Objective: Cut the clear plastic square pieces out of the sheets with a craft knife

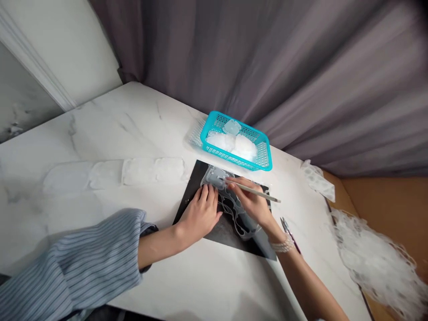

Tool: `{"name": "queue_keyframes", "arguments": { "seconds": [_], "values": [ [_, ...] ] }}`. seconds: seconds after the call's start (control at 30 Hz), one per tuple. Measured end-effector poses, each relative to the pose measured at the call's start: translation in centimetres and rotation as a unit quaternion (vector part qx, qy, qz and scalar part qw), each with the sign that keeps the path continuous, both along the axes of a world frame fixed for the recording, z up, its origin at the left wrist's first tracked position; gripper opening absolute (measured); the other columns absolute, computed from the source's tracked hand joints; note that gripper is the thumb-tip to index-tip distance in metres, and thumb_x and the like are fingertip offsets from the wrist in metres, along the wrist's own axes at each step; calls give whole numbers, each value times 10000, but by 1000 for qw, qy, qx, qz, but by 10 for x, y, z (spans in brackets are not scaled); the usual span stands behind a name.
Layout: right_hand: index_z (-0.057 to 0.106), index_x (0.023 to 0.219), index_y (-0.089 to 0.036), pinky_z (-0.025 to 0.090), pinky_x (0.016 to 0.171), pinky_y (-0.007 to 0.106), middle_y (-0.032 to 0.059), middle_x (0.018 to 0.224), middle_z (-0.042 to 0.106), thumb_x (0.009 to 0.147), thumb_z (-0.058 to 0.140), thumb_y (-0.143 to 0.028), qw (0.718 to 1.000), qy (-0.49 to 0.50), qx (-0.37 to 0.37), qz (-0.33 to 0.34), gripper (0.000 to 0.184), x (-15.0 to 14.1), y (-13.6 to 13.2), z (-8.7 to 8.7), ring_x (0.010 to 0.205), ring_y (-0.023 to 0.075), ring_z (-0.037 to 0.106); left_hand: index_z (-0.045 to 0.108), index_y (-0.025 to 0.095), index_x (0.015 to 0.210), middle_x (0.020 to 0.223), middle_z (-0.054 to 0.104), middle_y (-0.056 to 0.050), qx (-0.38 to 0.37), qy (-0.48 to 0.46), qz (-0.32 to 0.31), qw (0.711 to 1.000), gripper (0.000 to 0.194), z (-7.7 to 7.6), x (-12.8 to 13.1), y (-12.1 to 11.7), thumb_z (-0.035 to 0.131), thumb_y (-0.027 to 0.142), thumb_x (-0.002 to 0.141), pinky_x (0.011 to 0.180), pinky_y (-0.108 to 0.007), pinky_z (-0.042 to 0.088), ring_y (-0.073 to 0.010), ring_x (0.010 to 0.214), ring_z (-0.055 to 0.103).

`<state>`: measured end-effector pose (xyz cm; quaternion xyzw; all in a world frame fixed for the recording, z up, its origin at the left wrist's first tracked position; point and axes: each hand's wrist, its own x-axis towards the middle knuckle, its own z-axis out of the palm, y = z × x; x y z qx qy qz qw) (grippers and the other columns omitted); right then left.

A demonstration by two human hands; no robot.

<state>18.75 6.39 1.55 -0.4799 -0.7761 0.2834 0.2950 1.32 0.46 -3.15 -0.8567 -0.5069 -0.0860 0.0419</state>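
Observation:
My right hand (251,203) is closed around a thin, pale pen-like tool (262,193). The tool's tip points at a translucent plastic piece (216,176) with a rounded, wavy outline; whether it touches is too small to tell. My left hand (202,209) rests with its fingers stretched out on the near edge of that piece. Beneath both hands lies a black mat (224,234). Thin looping strips of clear plastic (242,231) spread over the mat between my hands and below the right one.
Behind the mat stands a turquoise basket (236,158) holding translucent pieces. Flat clear sheets (152,171) lie in a row at left. Small snips (289,234) rest right of my right wrist. Plastic scraps (377,263) heap in a cardboard box (384,196) at right.

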Motion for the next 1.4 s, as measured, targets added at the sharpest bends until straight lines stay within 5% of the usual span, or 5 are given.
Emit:
{"name": "queue_keyframes", "arguments": {
  "seconds": [0.17,0.43,0.7,1.17,1.4],
  "values": [
    [739,1060,-199,578,796,372,84,1012,758,971,526,-340,998,-11,-30,61,270,-4,14,-21,878,228,715,517,-12,1361,1387,525,-293,8,11,4,1000,554,-2,-2,0,390,385,996,1065,-444,412,-375,1313,487],
    [692,1131,-229,579,779,346,74,1012,748,991,473,-236,988,-41,25,149,260,-5,8,-19,874,207,714,498,22,1367,1387,527,-290,2,26,0,1000,506,0,-7,-5,386,353,1001,1081,-454,391,-371,1331,476],
    [668,1111,-222,574,709,319,69,958,748,980,485,-202,990,-34,30,134,225,-9,-14,-19,790,191,712,506,39,1368,1400,525,-274,17,62,-9,998,503,1,-10,-25,393,362,1000,1086,-454,400,-373,1339,474],
    [597,1140,-192,532,576,298,83,908,725,990,434,-158,974,-133,104,150,224,-12,-20,-27,706,190,706,543,-4,1352,1385,550,-244,31,81,-23,996,518,-4,-12,-23,352,336,1010,1083,-464,399,-385,1324,474],
    [523,1234,-149,615,767,325,141,1017,717,957,449,-56,957,-138,165,195,302,3,-28,-32,988,238,719,509,-9,1378,1382,544,-254,32,78,-45,995,511,-11,-15,-21,394,299,988,1087,-483,380,-389,1328,464]
  ]
}}
